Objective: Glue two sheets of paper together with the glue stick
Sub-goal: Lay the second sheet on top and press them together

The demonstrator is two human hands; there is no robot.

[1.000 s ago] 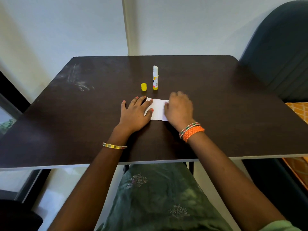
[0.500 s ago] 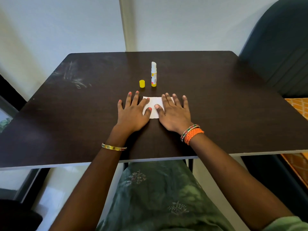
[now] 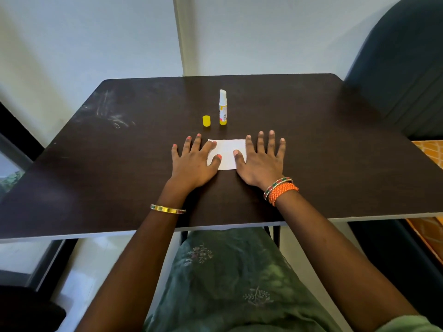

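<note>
Dark matte table: flat, spread left hand and right hand press rectangular white paper.

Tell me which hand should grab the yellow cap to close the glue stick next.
Probably the left hand. The cap stands on the table just beyond its fingertips, left of the upright open glue stick. The right hand lies flat further right and could take the stick instead. The paper lies between them.

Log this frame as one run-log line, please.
stage: pressing | white paper rectangle flat on dark table | left hand, right hand flat on its edges | white-yellow glue stick upright, uncapped | yellow cap beside it
</note>
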